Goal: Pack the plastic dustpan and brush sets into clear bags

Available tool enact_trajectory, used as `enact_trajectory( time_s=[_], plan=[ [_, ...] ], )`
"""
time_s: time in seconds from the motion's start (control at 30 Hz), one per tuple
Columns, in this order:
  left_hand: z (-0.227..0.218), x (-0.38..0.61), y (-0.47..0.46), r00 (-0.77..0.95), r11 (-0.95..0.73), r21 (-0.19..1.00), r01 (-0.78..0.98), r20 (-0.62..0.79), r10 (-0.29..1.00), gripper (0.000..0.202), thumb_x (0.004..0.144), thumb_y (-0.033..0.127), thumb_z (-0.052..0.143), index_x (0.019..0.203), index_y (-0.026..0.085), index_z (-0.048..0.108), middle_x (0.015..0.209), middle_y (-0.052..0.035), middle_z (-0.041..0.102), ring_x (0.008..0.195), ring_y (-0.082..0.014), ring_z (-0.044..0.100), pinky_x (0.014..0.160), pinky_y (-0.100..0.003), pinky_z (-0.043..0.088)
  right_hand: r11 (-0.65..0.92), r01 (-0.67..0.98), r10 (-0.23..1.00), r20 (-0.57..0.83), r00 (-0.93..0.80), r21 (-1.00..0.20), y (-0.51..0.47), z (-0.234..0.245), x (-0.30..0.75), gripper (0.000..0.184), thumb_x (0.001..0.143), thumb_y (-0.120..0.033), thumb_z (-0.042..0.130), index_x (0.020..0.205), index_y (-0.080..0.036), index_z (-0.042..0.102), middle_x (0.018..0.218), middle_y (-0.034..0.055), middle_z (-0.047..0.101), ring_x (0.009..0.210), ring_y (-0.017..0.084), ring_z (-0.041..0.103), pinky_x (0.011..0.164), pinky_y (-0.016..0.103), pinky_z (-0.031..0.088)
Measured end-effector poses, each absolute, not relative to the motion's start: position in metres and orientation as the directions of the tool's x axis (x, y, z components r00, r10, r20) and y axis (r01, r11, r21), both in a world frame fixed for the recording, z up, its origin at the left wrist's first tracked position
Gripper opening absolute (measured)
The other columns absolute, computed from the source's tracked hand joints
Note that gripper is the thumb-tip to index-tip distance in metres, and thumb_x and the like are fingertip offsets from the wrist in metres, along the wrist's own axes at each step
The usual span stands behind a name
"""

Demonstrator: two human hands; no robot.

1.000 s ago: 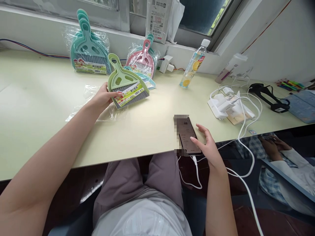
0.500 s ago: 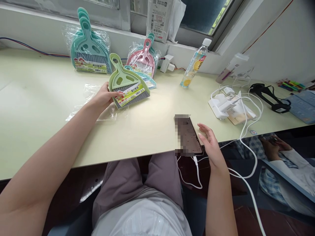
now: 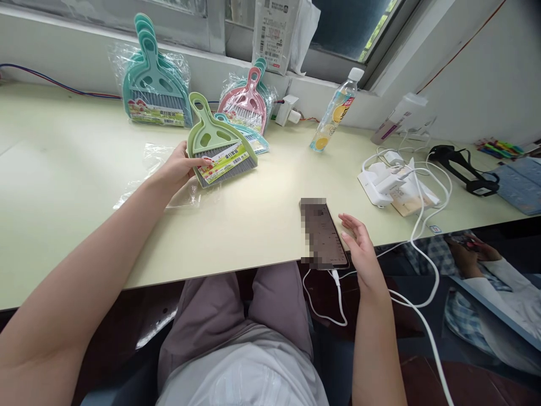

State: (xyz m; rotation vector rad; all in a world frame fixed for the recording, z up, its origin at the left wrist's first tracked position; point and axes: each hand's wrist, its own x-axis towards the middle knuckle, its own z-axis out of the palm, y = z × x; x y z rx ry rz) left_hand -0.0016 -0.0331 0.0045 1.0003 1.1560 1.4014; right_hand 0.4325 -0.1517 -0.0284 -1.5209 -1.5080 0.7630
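With my left hand (image 3: 180, 166) I grip the lower left edge of a green dustpan (image 3: 215, 135), thumb across the front. A small grey-bristled brush (image 3: 232, 166) with a printed label is nested in it. Under that wrist lies a clear plastic bag (image 3: 146, 175). My right hand (image 3: 358, 242) is beside a phone (image 3: 323, 234), fingers apart and holding nothing. The phone lies at the table's front edge, part of it blurred out, with a white cable plugged into its lower end. Behind the green set stand a pink dustpan set (image 3: 245, 101) and a light blue one (image 3: 257, 141).
Teal dustpan sets (image 3: 156, 84) in plastic lean at the back left. A drink bottle (image 3: 336, 110) stands near the wall. To the right are a power strip (image 3: 374, 186) with tangled cables and a black strap-like device (image 3: 462, 169). Another person's hands (image 3: 471, 254) show at the right.
The phone's screen content looks different. Both my hands and the green dustpan set stay almost where they were.
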Motion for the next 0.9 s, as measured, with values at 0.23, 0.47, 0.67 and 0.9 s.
enact_trajectory(
  time_s=[0.23, 0.47, 0.67, 0.9],
  plan=[
    [0.0031, -0.0027, -0.0319, -0.148, -0.017, 0.981, -0.192, -0.012, 0.989, 0.069, 0.051, 0.004, 0.082, 0.112, 0.022, 0.056, 0.108, -0.0074, 0.065, 0.110, -0.0325, 0.061, 0.087, -0.046, 0.053, 0.095, 0.469, 0.981, 0.162, 0.104, -0.878, -0.1487, -0.0313, 0.4325, 0.044, 0.089, -0.043, 0.056, 0.131, -0.031, 0.051, 0.145, 0.0053, 0.052, 0.137, 0.025, 0.045, 0.117, 0.050, 0.033],
    [0.0029, -0.0026, -0.0319, -0.155, -0.015, 0.979, -0.201, -0.016, 0.988, 0.070, 0.051, 0.003, 0.082, 0.113, 0.020, 0.055, 0.105, -0.0072, 0.065, 0.109, -0.0312, 0.062, 0.087, -0.044, 0.052, 0.098, 0.511, 0.978, 0.177, 0.107, -0.854, -0.1488, -0.0320, 0.4309, 0.047, 0.086, -0.043, 0.061, 0.130, -0.031, 0.052, 0.143, 0.0049, 0.053, 0.135, 0.025, 0.046, 0.116, 0.049, 0.034],
    [0.0057, -0.0008, -0.0348, -0.137, -0.009, 0.984, -0.176, -0.016, 0.990, 0.069, 0.057, 0.006, 0.081, 0.118, 0.015, 0.049, 0.103, -0.0045, 0.065, 0.098, -0.0223, 0.062, 0.081, -0.037, 0.050, 0.079, 0.572, 0.982, 0.161, 0.095, -0.817, -0.1518, -0.0290, 0.4293, 0.058, 0.080, -0.048, 0.068, 0.133, -0.031, 0.052, 0.142, 0.0056, 0.053, 0.137, 0.029, 0.043, 0.115, 0.051, 0.033],
    [0.0106, 0.0025, -0.0381, -0.139, 0.006, 0.985, -0.170, -0.030, 0.990, 0.075, 0.048, 0.009, 0.085, 0.114, 0.016, 0.050, 0.105, -0.0055, 0.066, 0.091, -0.0189, 0.063, 0.069, -0.031, 0.050, 0.118, 0.528, 0.981, 0.180, 0.069, -0.841, -0.1520, -0.0312, 0.4315, 0.052, 0.084, -0.049, 0.061, 0.133, -0.033, 0.052, 0.145, 0.0039, 0.050, 0.137, 0.030, 0.042, 0.115, 0.050, 0.033]
  ],
)
